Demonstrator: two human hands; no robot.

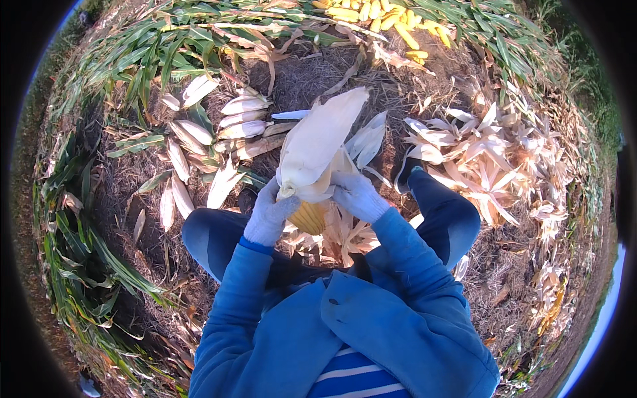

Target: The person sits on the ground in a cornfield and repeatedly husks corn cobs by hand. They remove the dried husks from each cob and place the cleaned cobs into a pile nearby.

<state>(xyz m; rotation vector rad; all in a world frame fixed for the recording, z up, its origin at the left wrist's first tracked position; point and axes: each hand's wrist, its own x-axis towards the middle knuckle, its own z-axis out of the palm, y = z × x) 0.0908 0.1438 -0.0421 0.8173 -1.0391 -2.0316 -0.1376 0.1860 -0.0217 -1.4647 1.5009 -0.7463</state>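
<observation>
Between my gloved hands is an ear of corn [308, 218], its yellow kernels bare at the lower end. Pale husk leaves [317, 142] fold back from it and stand up away from me. My left hand [271, 213], in a white knit glove, is closed at the ear's left side near the base of the husk. On the other side my right hand [358, 196], gloved alike, has its fingers closed on the husk. Loose husk leaves [338, 240] lie below the ear, between my legs. The fingertips are partly hidden by the husk.
Several unhusked ears [244, 116] lie ahead to the left, beside a slim whitish blade-like object [290, 115]. A heap of peeled husks [488, 159] spreads to the right. Bare yellow ears [381, 14] are piled at the far side. Green stalks [79, 232] line the left.
</observation>
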